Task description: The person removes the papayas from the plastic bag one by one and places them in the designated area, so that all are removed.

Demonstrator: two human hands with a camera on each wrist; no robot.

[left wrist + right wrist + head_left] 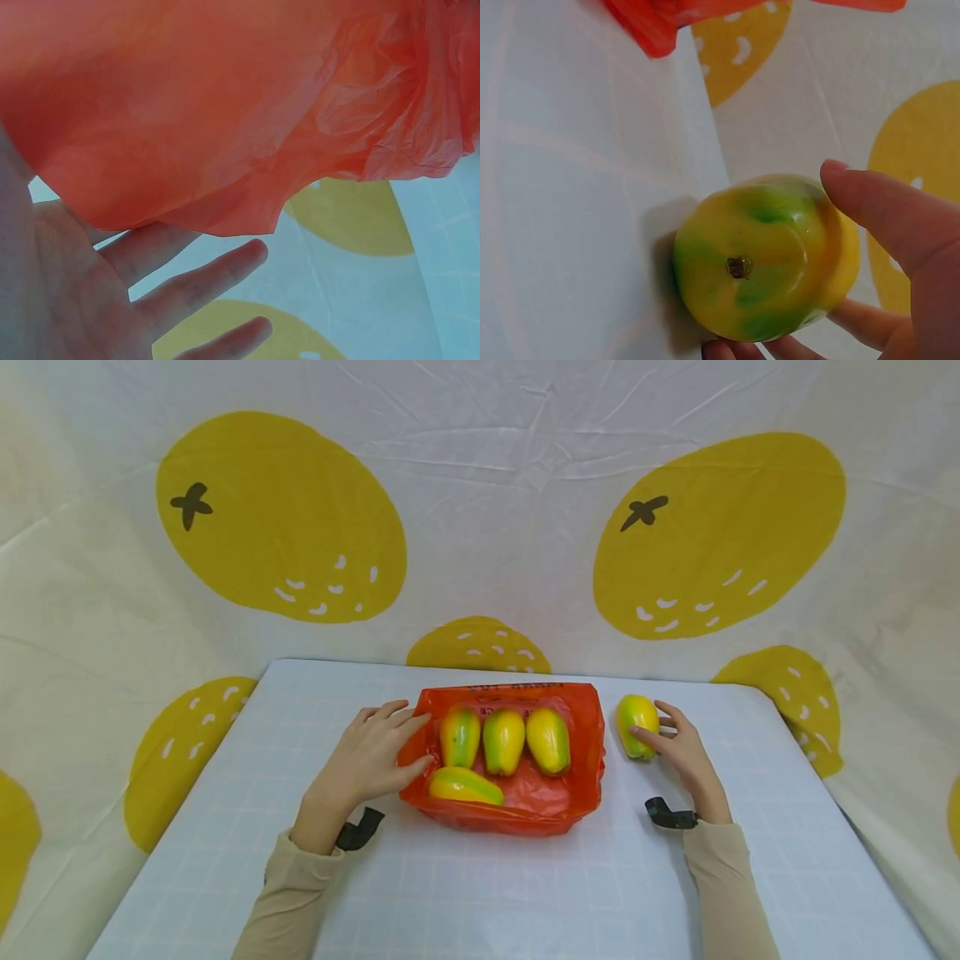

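A red plastic bag [536, 793] lies with its mouth spread wide on the table, several yellow-green papayas [504, 742] inside it. At the bag's left edge is my left hand [375, 752], its fingers spread and fairly straight. The left wrist view shows the red plastic [187, 112] covering part of that hand; its thumb is hidden there. Right of the bag, my right hand [678, 747] holds a single papaya [757, 262] with the thumb on one side and fingers on the other. This papaya rests on or just above the tabletop; I cannot tell which.
The white table [480, 893] has a faint grid pattern. Behind it hangs a pale cloth [495, 527] printed with large yellow fruit. A black wrist device [670, 814] sits at the right wrist, and another black device [362, 829] at the left.
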